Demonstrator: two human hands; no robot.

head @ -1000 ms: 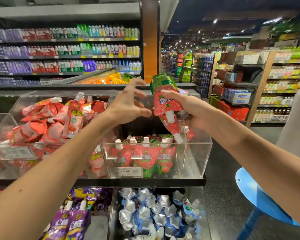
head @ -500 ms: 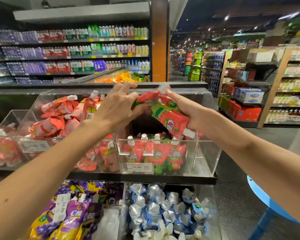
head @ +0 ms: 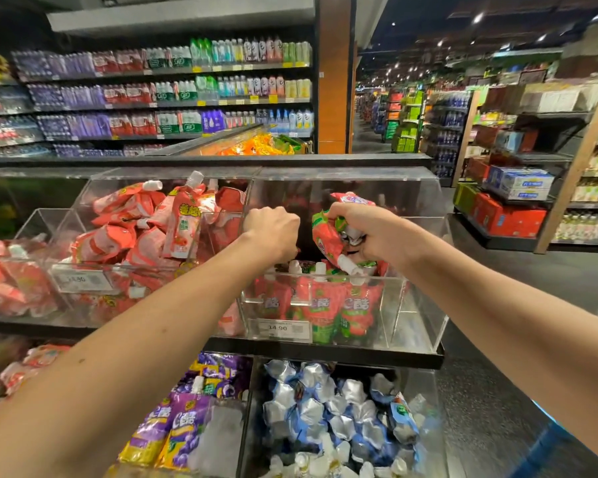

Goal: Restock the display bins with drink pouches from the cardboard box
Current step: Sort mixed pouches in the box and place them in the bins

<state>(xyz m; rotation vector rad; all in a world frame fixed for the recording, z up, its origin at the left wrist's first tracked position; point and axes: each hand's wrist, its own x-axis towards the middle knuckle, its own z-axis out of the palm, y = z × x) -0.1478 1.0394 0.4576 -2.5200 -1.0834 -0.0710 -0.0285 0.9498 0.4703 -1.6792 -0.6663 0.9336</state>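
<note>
A clear acrylic bin (head: 411, 319) with a 14.90 price label holds a row of red-and-green drink pouches (head: 321, 305) standing with white caps up. My right hand (head: 373, 232) hovers over the bin, gripping a bunch of the same pouches (head: 325, 236), one white spout pointing down. My left hand (head: 273, 232) is curled into a fist over the bin's left side. Only a sliver of red pouch shows under its fingers. The cardboard box is out of view.
The neighbouring bin on the left is piled with red-and-white pouches (head: 145, 229). Lower bins hold purple pouches (head: 180, 419) and silver-blue pouches (head: 325, 408). Bottle shelves (head: 170, 98) rise behind, and a dark aisle floor (head: 497, 270) lies to the right.
Both hands have dropped from above the bin down to its opening. My left hand closed around one end of a pouch from the right hand's bunch and moved apart to the left.
</note>
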